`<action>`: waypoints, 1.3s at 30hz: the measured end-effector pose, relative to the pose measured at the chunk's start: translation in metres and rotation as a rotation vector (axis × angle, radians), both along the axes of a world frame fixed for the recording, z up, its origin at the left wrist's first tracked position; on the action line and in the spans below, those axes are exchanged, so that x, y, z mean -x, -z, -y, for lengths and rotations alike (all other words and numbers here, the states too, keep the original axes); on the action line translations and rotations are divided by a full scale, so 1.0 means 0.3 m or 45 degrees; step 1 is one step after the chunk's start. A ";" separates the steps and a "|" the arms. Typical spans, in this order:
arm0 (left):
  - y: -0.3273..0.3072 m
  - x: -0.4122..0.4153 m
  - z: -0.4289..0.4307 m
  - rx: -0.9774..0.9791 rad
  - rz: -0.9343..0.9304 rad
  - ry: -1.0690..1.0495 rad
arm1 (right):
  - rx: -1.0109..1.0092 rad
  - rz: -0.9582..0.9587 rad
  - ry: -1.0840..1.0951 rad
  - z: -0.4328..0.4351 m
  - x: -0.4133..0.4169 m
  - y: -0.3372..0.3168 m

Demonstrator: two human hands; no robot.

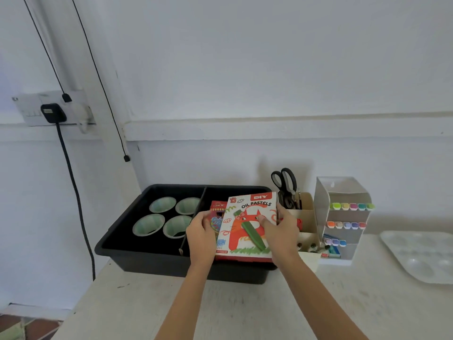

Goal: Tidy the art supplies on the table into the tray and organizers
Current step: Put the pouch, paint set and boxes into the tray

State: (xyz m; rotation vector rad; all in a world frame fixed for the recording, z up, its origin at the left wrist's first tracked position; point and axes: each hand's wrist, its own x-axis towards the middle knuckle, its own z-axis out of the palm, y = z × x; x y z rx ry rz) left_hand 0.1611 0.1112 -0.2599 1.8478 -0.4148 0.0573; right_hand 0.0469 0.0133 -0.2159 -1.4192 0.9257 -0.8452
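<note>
A white and red oil pastels box (pixel 247 224) is tilted over the right compartment of the black tray (pixel 117 239). My left hand (pixel 201 233) grips its left edge and my right hand (pixel 279 229) grips its right edge, thumb on the cover. Under it lies a red coloured-pencil box (pixel 216 212), partly hidden. Several pale green cups (pixel 163 218) sit in the tray's left compartment.
A beige desk organizer (pixel 307 212) holding black scissors (pixel 285 182) stands right of the tray. Beside it a white marker rack (pixel 343 217) holds rows of coloured markers. A white paint palette (pixel 421 256) lies at the far right. Cables and a wall socket (pixel 52 111) hang at the left.
</note>
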 end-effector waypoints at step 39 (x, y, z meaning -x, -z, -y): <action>0.015 0.059 0.033 -0.553 0.635 0.108 | 1.284 -0.180 -0.136 -0.040 -0.057 0.131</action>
